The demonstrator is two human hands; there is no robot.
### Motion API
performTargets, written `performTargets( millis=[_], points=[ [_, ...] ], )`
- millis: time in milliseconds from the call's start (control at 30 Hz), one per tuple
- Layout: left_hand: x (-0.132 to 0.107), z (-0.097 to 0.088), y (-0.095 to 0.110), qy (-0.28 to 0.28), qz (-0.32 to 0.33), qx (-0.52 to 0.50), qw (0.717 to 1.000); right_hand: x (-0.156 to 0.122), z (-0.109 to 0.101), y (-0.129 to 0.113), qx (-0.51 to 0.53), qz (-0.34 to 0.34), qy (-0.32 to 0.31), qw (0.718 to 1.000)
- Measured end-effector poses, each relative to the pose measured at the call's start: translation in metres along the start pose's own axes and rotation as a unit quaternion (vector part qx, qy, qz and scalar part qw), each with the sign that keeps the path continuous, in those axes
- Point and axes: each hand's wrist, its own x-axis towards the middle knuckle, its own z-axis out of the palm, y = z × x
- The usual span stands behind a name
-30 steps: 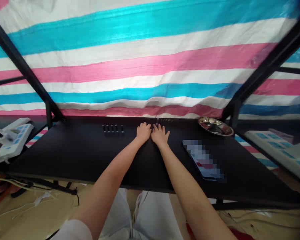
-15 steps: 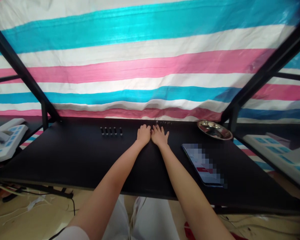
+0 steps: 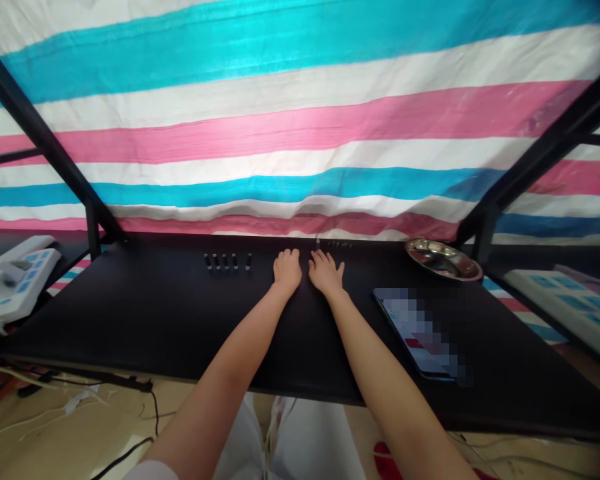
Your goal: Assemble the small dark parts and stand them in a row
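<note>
My left hand [image 3: 287, 270] rests palm down near the far edge of the black table [image 3: 170, 313]. Its fingers point forward and nothing shows in them. To its left stands a row of several small black cylinders with pale lower ends [image 3: 225, 261]. My right hand [image 3: 326, 272] lies flat beside it, a small gap between the two, with its thumb spread out. Just beyond its fingertips is a small pale upright piece [image 3: 318, 244]. Several tiny pieces [image 3: 340, 245] are lined up to the right of that, too small to make out.
At right on the table lie a phone [image 3: 415, 337], its screen partly blurred, and a shiny round metal dish [image 3: 444, 260]. White power strips [image 3: 23, 283] flank the table. Black frame bars [image 3: 60, 157] rise at both sides before a striped sheet [image 3: 280, 150].
My hands were side by side and nearly touching; now a gap separates them. The view has shifted slightly, so the phone and dish appear further right.
</note>
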Motion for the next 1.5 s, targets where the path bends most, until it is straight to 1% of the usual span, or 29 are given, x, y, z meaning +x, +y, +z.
performTargets(
  millis=[100,300,400,500,600,667,700,800,900,967,1033,1133,1200,1267,1333,1400,1500],
  points=[
    [0.0,-0.001,-0.001,0.012,-0.01,-0.025,1.0,-0.001,0.0,0.0,0.008,-0.002,0.005,1.0],
    [0.0,0.0,-0.007,0.04,-0.031,-0.108,0.993,-0.002,0.001,0.0,0.014,-0.002,0.014,1.0],
    [-0.003,-0.001,-0.01,0.048,-0.012,-0.149,0.988,-0.003,0.001,0.0,0.018,-0.006,0.019,1.0],
    [-0.008,-0.006,-0.014,0.063,0.021,-0.185,0.98,-0.005,0.0,0.0,0.021,-0.009,0.021,1.0],
    [-0.019,-0.014,-0.02,0.075,0.064,-0.213,0.972,-0.008,-0.001,0.0,0.026,-0.014,0.026,0.999],
    [-0.028,-0.022,-0.026,0.071,0.075,-0.224,0.969,-0.009,-0.001,-0.001,0.033,-0.018,0.033,0.999],
    [-0.034,-0.026,-0.03,0.064,0.072,-0.228,0.969,-0.01,-0.002,-0.001,0.037,-0.021,0.038,0.998],
    [-0.05,-0.035,-0.043,0.043,0.037,-0.232,0.971,-0.013,-0.003,-0.001,0.052,-0.027,0.056,0.997],
    [-0.063,-0.039,-0.056,0.024,0.019,-0.238,0.971,-0.016,-0.006,-0.002,0.067,-0.039,0.073,0.994],
    [-0.07,-0.04,-0.062,0.026,0.019,-0.242,0.97,-0.019,-0.008,-0.004,0.08,-0.046,0.085,0.992],
    [-0.075,-0.042,-0.066,0.041,0.019,-0.245,0.968,-0.023,-0.009,-0.007,0.105,-0.057,0.104,0.987],
    [-0.078,-0.047,-0.068,0.073,0.035,-0.244,0.966,-0.032,-0.013,-0.015,0.178,-0.092,0.152,0.968],
    [-0.079,-0.051,-0.07,0.09,0.054,-0.245,0.964,-0.041,-0.017,-0.022,0.246,-0.122,0.184,0.944],
    [-0.079,-0.053,-0.071,0.1,0.067,-0.248,0.961,-0.052,-0.022,-0.03,0.313,-0.143,0.199,0.917],
    [-0.079,-0.053,-0.073,0.105,0.068,-0.25,0.96,-0.064,-0.026,-0.038,0.366,-0.152,0.194,0.898],
    [-0.078,-0.051,-0.074,0.108,0.06,-0.255,0.959,-0.073,-0.027,-0.044,0.413,-0.154,0.176,0.88],
    [-0.079,-0.048,-0.075,0.108,0.045,-0.261,0.958,-0.078,-0.023,-0.048,0.473,-0.155,0.144,0.855]
  ],
)
